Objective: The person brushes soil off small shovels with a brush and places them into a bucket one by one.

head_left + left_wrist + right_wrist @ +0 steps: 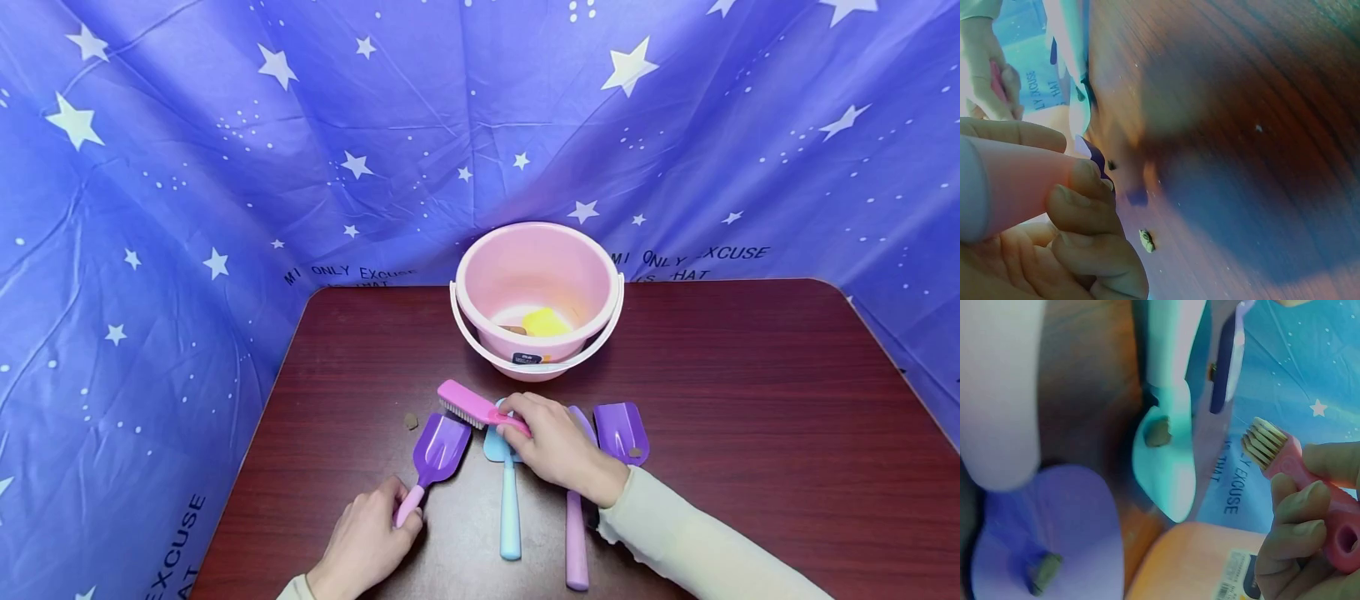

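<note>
Past your right hand stands the pink bucket. Your left hand curls round the handle of the purple shovel, its blade just ahead of that grip. Your right hand pinches the pink brush by its handle, bristles near the blade. A brown lump lies beyond your left grip, off the blade. The step in hand looks like sweeping; the next move probably calls for bristles behind the lump, blade steady.

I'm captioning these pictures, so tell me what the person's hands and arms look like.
The left hand and right hand are bare and ungloved. The right sleeve is long, pale cream and wrinkled; of the left sleeve, only the pale end shows.
</note>
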Motion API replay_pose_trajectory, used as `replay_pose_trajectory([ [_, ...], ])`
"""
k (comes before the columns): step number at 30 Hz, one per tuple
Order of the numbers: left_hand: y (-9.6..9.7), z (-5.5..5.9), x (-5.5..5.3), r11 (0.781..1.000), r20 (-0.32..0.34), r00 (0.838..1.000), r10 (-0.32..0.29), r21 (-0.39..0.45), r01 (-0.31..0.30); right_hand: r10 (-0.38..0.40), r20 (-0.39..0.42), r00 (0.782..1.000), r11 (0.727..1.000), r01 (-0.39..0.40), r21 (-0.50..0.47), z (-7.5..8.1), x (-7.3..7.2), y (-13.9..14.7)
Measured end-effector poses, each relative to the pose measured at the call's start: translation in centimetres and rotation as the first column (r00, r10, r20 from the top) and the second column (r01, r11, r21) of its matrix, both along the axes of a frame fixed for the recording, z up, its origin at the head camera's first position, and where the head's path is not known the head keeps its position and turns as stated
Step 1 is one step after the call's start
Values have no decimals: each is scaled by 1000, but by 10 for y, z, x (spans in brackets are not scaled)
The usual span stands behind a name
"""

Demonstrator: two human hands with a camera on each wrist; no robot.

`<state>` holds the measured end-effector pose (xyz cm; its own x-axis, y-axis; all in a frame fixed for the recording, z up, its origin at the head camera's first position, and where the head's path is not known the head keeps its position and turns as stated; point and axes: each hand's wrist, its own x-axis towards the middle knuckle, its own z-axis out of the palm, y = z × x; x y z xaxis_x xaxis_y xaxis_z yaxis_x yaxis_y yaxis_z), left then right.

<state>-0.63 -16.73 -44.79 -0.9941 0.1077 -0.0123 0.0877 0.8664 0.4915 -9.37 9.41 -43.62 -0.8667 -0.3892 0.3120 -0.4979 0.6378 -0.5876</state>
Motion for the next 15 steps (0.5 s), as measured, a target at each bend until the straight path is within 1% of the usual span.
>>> replay_pose_trajectory([
  [4,2,0,-1,1000,-6,1000,-1,2,1,0,5,1000,1000,1,-8,5,1,1],
  [7,2,0,-3,1000,-5,1000,-3,0,3,18,8,1000,1000,-18,-9,6,6,-1],
  [11,3,1,-5,1000,-2,1000,-7,0,7,56,14,998,998,-56,4,2,16,-4],
  [15,4,1,-7,1000,-4,1000,-8,2,8,90,41,995,995,-91,31,-4,25,-8],
])
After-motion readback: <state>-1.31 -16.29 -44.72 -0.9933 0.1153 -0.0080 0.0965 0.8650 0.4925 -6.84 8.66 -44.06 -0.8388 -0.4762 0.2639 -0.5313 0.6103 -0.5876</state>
